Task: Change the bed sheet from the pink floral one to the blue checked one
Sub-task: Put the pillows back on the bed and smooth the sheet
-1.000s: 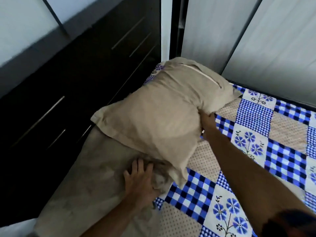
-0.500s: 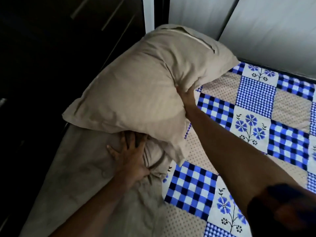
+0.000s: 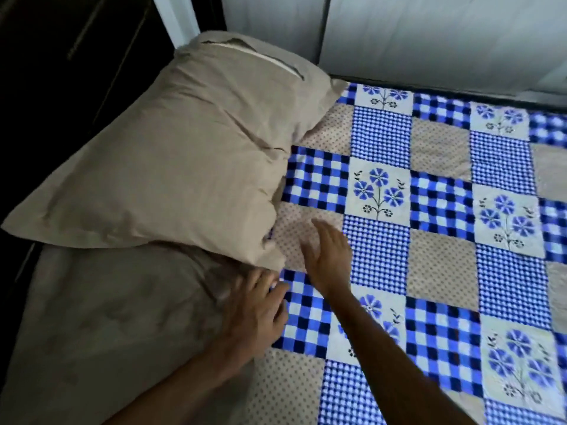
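Already spread flat, the blue checked sheet (image 3: 429,240) covers the bed from centre toward 3 o'clock. Your right hand (image 3: 328,256) is open over it, fingers straight. At 6 o'clock your left hand (image 3: 254,314) rests loose-fingered where the sheet meets the lower beige pillow (image 3: 107,317). The upper pillow (image 3: 184,148) lies at 10 o'clock.

You are in a bedroom of a home. A checked sheet (image 3: 429,240) is spread over the right of the frame, a beige pillow (image 3: 184,148) lies at left, a dark cabinet (image 3: 61,56) stands at upper left, and pale panels (image 3: 429,35) run along the top.
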`<action>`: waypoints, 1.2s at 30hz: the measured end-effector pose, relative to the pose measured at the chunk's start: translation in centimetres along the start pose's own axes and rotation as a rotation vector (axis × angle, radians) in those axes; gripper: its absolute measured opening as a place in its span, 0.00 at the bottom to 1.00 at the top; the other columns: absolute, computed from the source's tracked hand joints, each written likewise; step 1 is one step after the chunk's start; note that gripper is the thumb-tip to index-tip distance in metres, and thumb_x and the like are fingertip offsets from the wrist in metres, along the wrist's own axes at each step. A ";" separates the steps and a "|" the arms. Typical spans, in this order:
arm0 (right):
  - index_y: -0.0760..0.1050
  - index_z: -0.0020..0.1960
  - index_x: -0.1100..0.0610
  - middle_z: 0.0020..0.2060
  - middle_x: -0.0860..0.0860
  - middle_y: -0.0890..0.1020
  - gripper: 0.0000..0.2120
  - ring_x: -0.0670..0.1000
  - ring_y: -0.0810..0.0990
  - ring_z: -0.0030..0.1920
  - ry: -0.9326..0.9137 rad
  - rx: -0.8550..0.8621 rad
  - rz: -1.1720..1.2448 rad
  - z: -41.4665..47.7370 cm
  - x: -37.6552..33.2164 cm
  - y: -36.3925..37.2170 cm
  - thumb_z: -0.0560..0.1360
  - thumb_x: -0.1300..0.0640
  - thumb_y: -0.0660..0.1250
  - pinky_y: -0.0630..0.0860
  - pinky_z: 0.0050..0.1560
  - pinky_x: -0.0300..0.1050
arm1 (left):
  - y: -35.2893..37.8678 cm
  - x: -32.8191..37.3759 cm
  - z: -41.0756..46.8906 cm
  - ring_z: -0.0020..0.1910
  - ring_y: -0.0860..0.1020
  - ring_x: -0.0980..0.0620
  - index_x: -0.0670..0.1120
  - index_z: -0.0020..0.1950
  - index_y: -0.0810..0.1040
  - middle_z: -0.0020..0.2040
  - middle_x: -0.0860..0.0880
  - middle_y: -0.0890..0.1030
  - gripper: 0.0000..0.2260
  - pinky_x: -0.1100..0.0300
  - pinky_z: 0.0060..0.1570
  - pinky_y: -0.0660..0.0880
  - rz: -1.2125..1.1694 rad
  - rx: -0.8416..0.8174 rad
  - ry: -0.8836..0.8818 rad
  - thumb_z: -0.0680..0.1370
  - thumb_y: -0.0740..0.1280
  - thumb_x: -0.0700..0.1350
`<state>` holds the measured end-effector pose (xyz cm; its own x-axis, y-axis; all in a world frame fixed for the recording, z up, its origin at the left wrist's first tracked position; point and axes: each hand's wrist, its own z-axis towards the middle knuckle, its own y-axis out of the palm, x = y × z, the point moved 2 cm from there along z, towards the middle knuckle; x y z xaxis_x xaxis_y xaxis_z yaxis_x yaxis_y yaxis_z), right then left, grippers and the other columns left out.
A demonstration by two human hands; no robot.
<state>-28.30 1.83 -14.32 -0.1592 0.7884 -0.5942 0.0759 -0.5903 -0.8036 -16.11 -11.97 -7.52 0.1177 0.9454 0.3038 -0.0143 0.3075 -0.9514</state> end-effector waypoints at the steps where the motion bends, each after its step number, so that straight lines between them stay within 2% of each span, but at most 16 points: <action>1: 0.73 0.71 0.54 0.69 0.53 0.76 0.26 0.56 0.73 0.69 -0.048 -0.011 -0.074 -2.4 2.6 -0.8 0.79 0.40 0.59 0.70 0.67 0.59 | 0.2 1.8 1.4 0.52 0.78 0.43 0.48 0.54 0.81 0.55 0.47 0.78 0.13 0.48 0.46 0.71 0.006 0.045 0.100 0.70 0.70 0.49; 3: 0.73 0.72 0.55 0.72 0.53 0.73 0.26 0.56 0.69 0.73 -0.123 -0.093 -0.171 -5.6 4.5 -0.4 0.79 0.41 0.59 0.66 0.70 0.62 | -0.2 1.7 4.5 0.59 0.76 0.43 0.49 0.56 0.82 0.59 0.46 0.79 0.14 0.46 0.53 0.71 0.060 0.065 0.213 0.72 0.69 0.50; 6: 0.73 0.72 0.54 0.74 0.52 0.71 0.27 0.56 0.65 0.76 -0.152 -0.201 -0.194 -7.0 5.7 -1.1 0.82 0.38 0.53 0.60 0.74 0.63 | 0.0 1.1 10.4 0.74 0.63 0.43 0.53 0.68 0.75 0.74 0.46 0.70 0.22 0.37 0.67 0.65 0.278 -0.107 0.115 0.74 0.66 0.52; 8: 0.71 0.73 0.54 0.75 0.52 0.70 0.27 0.56 0.64 0.77 -0.180 -0.215 -0.170 -5.7 6.1 -2.0 0.83 0.39 0.52 0.58 0.75 0.63 | 0.1 0.6 14.8 0.77 0.56 0.43 0.54 0.73 0.70 0.78 0.46 0.63 0.26 0.34 0.70 0.60 0.434 -0.155 0.080 0.74 0.66 0.53; 12: 0.65 0.77 0.53 0.78 0.53 0.63 0.28 0.56 0.58 0.79 -0.195 -0.252 -0.155 -0.4 5.7 -2.7 0.82 0.40 0.51 0.55 0.77 0.64 | -0.2 -1.7 22.6 0.79 0.50 0.42 0.53 0.77 0.63 0.80 0.46 0.56 0.30 0.32 0.72 0.55 0.615 -0.203 0.063 0.75 0.65 0.52; 16: 0.63 0.78 0.52 0.79 0.52 0.61 0.28 0.57 0.55 0.80 -0.137 -0.218 -0.148 6.3 5.3 -2.7 0.81 0.40 0.49 0.54 0.76 0.66 | -0.8 -4.1 29.8 0.79 0.50 0.42 0.55 0.76 0.64 0.80 0.47 0.56 0.30 0.30 0.72 0.48 0.649 -0.126 0.030 0.74 0.66 0.53; 21: 0.54 0.81 0.47 0.81 0.51 0.54 0.29 0.57 0.47 0.81 -0.019 -0.176 -0.246 16.4 5.8 -1.4 0.83 0.37 0.46 0.44 0.77 0.67 | 0.8 -7.9 36.7 0.80 0.46 0.41 0.55 0.78 0.60 0.82 0.47 0.50 0.26 0.25 0.70 0.44 0.790 -0.131 0.032 0.80 0.56 0.58; 25: 0.43 0.82 0.45 0.82 0.47 0.43 0.32 0.56 0.38 0.80 0.046 -0.244 -0.314 21.3 6.2 0.2 0.81 0.33 0.41 0.37 0.75 0.69 | 0.5 -13.5 38.6 0.79 0.50 0.40 0.53 0.76 0.65 0.81 0.46 0.55 0.28 0.24 0.69 0.47 0.803 -0.039 0.050 0.76 0.64 0.51; 28: 0.38 0.81 0.43 0.81 0.46 0.38 0.34 0.56 0.34 0.80 0.043 -0.231 -0.386 21.4 6.8 1.0 0.80 0.31 0.38 0.33 0.73 0.69 | 1.3 -15.1 38.9 0.80 0.48 0.41 0.53 0.77 0.63 0.81 0.47 0.52 0.32 0.24 0.69 0.45 0.791 -0.042 0.049 0.74 0.66 0.50; 31: 0.38 0.81 0.42 0.81 0.46 0.38 0.34 0.55 0.35 0.80 0.051 -0.239 -0.383 22.0 6.7 1.2 0.79 0.30 0.38 0.34 0.73 0.70 | 2.1 -14.2 39.0 0.80 0.44 0.41 0.54 0.79 0.59 0.82 0.47 0.49 0.36 0.25 0.70 0.42 0.787 -0.091 0.030 0.72 0.68 0.51; 33: 0.41 0.81 0.43 0.81 0.47 0.41 0.34 0.56 0.37 0.80 0.041 -0.256 -0.351 22.0 6.1 1.0 0.80 0.31 0.39 0.36 0.74 0.70 | 1.7 -13.5 38.9 0.80 0.45 0.40 0.53 0.78 0.62 0.82 0.46 0.50 0.38 0.26 0.70 0.41 0.749 -0.099 0.028 0.70 0.71 0.53; 36: 0.50 0.81 0.45 0.82 0.48 0.47 0.32 0.55 0.41 0.81 0.059 -0.172 -0.214 20.2 5.3 -0.1 0.81 0.33 0.43 0.36 0.75 0.67 | 0.7 -10.3 37.1 0.79 0.51 0.39 0.54 0.74 0.69 0.80 0.44 0.57 0.30 0.26 0.70 0.43 0.649 -0.120 0.096 0.72 0.69 0.54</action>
<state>-49.08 2.62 -16.71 -0.1326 0.9035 -0.4076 0.2135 -0.3756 -0.9019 -54.21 -17.53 -9.47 0.2109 0.9190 -0.3331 -0.0022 -0.3404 -0.9403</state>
